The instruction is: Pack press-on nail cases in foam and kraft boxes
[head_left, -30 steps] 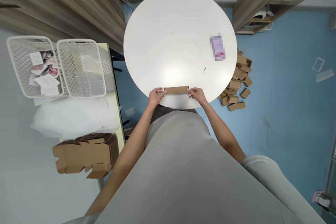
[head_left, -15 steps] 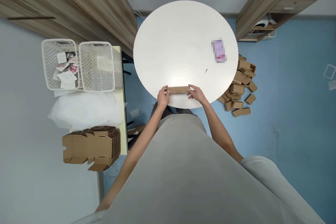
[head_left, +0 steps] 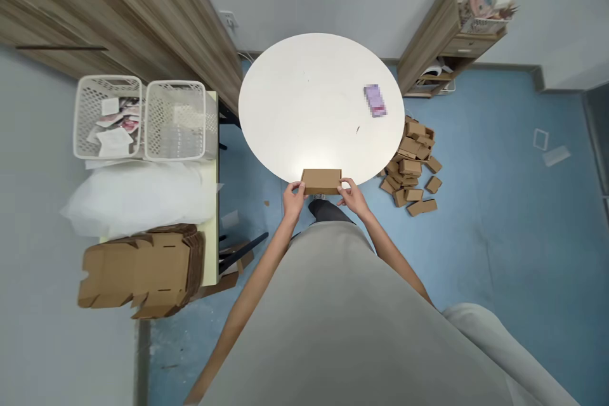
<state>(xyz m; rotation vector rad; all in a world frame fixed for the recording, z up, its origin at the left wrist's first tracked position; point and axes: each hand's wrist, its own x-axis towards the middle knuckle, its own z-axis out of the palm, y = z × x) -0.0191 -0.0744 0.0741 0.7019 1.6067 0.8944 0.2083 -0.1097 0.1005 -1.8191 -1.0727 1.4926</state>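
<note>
Between my two hands is a small brown cardboard box (head_left: pixel 322 181), closed, its long side facing me. My left hand (head_left: pixel 294 198) grips its left end, thumb on the near edge. At the right end, my right hand (head_left: pixel 353 196) pinches the corner with thumb and fingers. The box is held at the near edge of the round white table (head_left: pixel 314 101), partly over the rim. Whether its underside touches the table I cannot tell.
Folded boxes (head_left: pixel 412 168) are heaped on the floor to the right. A side table at left bears two white baskets (head_left: pixel 175 84), a white plastic bag (head_left: pixel 143 196) and stacked flat cardboard blanks (head_left: pixel 143 266). A blurred purple item (head_left: pixel 375 100) lies on the round table.
The box has come up off the tabletop and toward me, and its broad top face now shows. Both hands still hold its ends. My view has shifted back from the table.
</note>
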